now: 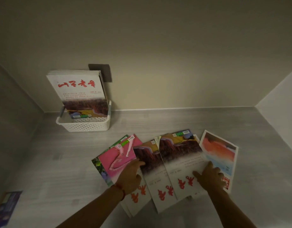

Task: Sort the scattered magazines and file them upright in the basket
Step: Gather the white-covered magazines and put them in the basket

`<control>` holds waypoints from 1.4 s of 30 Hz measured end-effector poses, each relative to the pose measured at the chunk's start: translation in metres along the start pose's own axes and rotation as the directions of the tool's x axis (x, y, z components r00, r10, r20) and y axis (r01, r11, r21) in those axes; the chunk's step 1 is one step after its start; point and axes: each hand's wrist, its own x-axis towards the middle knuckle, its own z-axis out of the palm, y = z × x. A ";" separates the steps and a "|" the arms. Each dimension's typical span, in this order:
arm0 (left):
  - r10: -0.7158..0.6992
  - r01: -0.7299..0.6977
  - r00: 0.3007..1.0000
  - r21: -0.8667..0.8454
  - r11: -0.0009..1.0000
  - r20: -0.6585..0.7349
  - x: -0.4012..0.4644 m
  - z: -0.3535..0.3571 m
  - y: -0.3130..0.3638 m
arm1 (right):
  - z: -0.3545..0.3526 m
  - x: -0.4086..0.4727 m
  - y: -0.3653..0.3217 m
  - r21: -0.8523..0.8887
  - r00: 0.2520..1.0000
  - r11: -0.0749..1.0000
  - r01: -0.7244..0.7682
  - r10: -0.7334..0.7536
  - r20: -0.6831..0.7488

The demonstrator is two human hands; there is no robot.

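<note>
A white perforated basket point(86, 125) stands at the back left of the grey surface, with several magazines point(79, 89) upright in it, red lettering on the front cover. Several more magazines lie fanned out flat in front of me. My left hand point(129, 177) rests, fingers spread, on the pink flamingo magazine point(119, 155) and the brown-cover magazine point(147, 155) beside it. My right hand point(209, 176) presses flat on another brown-cover magazine point(181, 155), at its edge toward the orange-and-blue cover magazine point(219, 150). Neither hand grips anything.
A wall runs behind the surface, with side walls at left and right. A dark square plate point(103, 71) is on the wall behind the basket. A blue printed item point(6, 204) lies at the front left edge.
</note>
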 end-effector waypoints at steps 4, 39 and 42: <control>-0.011 0.011 1.000 0.021 1.000 -0.005 -0.006 0.008 0.018 | -0.009 -0.002 0.003 0.055 0.990 0.995 0.087 -0.080 -0.116; -0.454 0.004 0.844 -0.843 0.538 -0.286 -0.048 -0.141 -0.036 | -0.027 -0.127 -0.158 0.870 0.435 0.384 0.309 -0.870 0.230; -0.451 0.012 0.863 -0.884 0.467 -0.226 -0.056 -0.147 -0.048 | -0.028 -0.140 -0.174 0.865 0.451 0.342 0.366 -0.879 0.157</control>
